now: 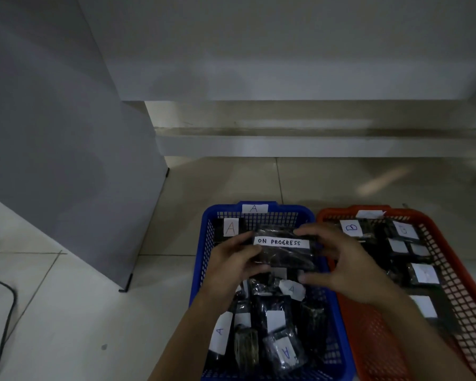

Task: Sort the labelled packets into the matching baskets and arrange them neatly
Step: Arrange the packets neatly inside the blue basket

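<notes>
Both hands hold one black packet [285, 255] with a white strip reading "ON PROGRESS" above the blue basket [204, 243]. My left hand [232, 266] grips its left end; my right hand [338, 259] curls round its right end. The blue basket carries an "A" tag [254, 208] on its far rim and holds several black packets with white "A" labels [230, 227]. To its right stands the orange basket [451, 257] with several black packets, one labelled "B" [351, 228].
The baskets sit side by side on a tiled floor. A grey cabinet panel [66, 160] rises at the left, and a low white shelf edge [313, 144] runs along the back. A dark cable [7, 312] lies on the floor at far left.
</notes>
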Tool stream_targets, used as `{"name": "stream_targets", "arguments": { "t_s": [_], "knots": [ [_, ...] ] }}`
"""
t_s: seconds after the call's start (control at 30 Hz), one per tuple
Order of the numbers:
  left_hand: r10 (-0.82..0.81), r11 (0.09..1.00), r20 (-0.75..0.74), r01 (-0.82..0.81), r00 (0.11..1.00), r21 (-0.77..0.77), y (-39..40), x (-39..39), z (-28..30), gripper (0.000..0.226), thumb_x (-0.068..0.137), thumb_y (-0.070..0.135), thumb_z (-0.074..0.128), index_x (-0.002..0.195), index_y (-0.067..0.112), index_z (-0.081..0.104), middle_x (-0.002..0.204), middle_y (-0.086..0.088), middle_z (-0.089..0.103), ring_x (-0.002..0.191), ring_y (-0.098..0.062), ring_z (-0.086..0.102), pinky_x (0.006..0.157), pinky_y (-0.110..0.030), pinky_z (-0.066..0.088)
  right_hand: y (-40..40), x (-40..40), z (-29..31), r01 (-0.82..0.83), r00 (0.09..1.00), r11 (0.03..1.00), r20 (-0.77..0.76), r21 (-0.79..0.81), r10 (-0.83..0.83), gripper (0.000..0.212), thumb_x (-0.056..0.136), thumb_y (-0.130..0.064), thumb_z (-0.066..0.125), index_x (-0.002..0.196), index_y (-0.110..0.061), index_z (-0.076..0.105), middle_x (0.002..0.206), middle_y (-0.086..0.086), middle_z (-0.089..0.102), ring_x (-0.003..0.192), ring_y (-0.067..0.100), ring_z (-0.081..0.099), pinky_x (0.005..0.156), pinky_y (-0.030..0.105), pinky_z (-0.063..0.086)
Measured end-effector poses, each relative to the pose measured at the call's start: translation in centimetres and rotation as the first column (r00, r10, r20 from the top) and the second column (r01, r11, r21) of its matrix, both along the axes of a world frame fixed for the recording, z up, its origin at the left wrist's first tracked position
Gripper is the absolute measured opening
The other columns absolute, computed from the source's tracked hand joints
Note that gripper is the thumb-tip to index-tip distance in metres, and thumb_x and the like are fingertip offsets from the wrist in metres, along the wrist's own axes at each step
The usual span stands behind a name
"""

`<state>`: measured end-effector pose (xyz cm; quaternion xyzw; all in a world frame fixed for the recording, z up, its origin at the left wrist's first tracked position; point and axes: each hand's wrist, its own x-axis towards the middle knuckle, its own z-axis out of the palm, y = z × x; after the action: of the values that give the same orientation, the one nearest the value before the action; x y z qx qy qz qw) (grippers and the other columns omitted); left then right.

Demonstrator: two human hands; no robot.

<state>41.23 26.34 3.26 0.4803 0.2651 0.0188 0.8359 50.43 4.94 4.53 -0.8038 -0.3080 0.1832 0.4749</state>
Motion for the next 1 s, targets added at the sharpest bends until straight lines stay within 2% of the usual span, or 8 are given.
{"name": "stream_targets", "arguments": {
  "t_s": [0.13,0.23,0.33,0.5,0.63,0.77,0.87,1.0],
  "knots": [
    [-0.057,0.998,-0.133,0.060,0.989,0.018,0.5,0.3,-0.3,0.033,0.093,0.031,0.064,0.112,0.006,0.070,0.091,-0.015,0.073,0.085,-0.033,0.074,0.073,-0.033,0.061,1.3,0.3,-0.8,0.102,0.993,0.993,-0.072,0.055,-0.098,0.031,0.081,-0.029,0.079,0.110,-0.021,0.074,0.097,0.000,0.076,0.089,0.013,0.074,0.081,0.026,0.059],
    [-0.118,0.988,-0.236,0.138,0.964,0.069,1.0,0.7,-0.5,0.046,0.090,0.045,0.063,0.107,0.003,0.069,0.067,-0.013,0.062,0.069,-0.033,0.070,0.067,-0.035,0.061,2.2,1.2,-0.8,0.155,0.964,0.988,-0.214,-0.027,-0.157,0.038,0.085,-0.042,0.068,0.101,-0.008,0.072,0.080,0.019,0.073,0.059,0.029,0.071,0.054,0.033,0.058],
    [-0.158,0.980,-0.205,0.179,0.966,0.086,1.1,1.0,-0.7,0.040,0.094,0.035,0.061,0.106,-0.003,0.066,0.063,-0.012,0.059,0.060,-0.027,0.066,0.057,-0.030,0.056,2.8,2.1,-0.6,0.252,0.927,0.967,-0.280,-0.026,-0.249,0.040,0.090,-0.041,0.066,0.098,-0.002,0.071,0.072,0.015,0.071,0.048,0.023,0.062,0.042,0.028,0.047],
    [-0.225,0.973,-0.141,0.230,0.964,0.025,-0.1,1.1,-1.2,0.029,0.100,0.020,0.054,0.107,-0.006,0.062,0.084,-0.018,0.073,0.070,-0.025,0.071,0.063,-0.027,0.058,3.6,1.8,-1.3,0.328,0.785,0.942,-0.577,0.078,-0.225,0.034,0.084,-0.022,0.078,0.114,-0.008,0.070,0.103,0.012,0.077,0.086,0.022,0.075,0.075,0.037,0.062],
    [-0.348,0.922,-0.172,0.370,0.922,0.117,-1.0,0.9,-1.5,0.027,0.098,0.015,0.057,0.106,-0.010,0.059,0.092,-0.020,0.074,0.067,-0.023,0.070,0.063,-0.027,0.058,4.1,1.3,-2.2,0.300,0.771,0.952,-0.603,0.058,-0.207,0.030,0.086,-0.011,0.077,0.115,-0.010,0.069,0.107,0.007,0.077,0.097,0.022,0.074,0.081,0.037,0.061],
    [-0.247,0.893,-0.264,0.325,0.932,0.312,0.4,1.2,-2.1,0.006,0.091,0.004,0.064,0.094,0.000,0.068,0.090,-0.016,0.075,0.065,-0.022,0.069,0.061,-0.029,0.060,3.9,3.0,-2.0,0.334,0.746,0.942,-0.614,0.008,-0.260,0.028,0.082,0.000,0.075,0.109,-0.005,0.070,0.105,0.016,0.076,0.101,0.033,0.072,0.090,0.048,0.060],
    [-0.059,0.695,-0.211,0.192,0.976,0.693,2.5,1.8,-3.4,0.010,0.085,0.010,0.073,0.093,0.015,0.071,0.091,0.002,0.073,0.077,-0.008,0.069,0.070,-0.012,0.055,4.0,4.2,-1.8,0.438,0.715,0.898,-0.619,0.035,-0.325,0.033,0.080,0.006,0.071,0.112,0.001,0.067,0.105,0.015,0.076,0.101,0.032,0.072,0.081,0.043,0.062],
    [-0.025,0.403,-0.138,0.136,0.990,0.905,4.7,2.6,-4.7,0.031,0.080,0.006,0.076,0.107,0.017,0.067,0.106,0.003,0.066,0.093,-0.006,0.060,0.073,0.005,0.038,6.2,4.1,-3.0,0.551,0.634,0.828,-0.697,0.102,-0.336,0.048,0.080,0.006,0.073,0.122,-0.014,0.060,0.111,0.010,0.075,0.101,0.030,0.072,0.079,0.042,0.061]
  ]
}}
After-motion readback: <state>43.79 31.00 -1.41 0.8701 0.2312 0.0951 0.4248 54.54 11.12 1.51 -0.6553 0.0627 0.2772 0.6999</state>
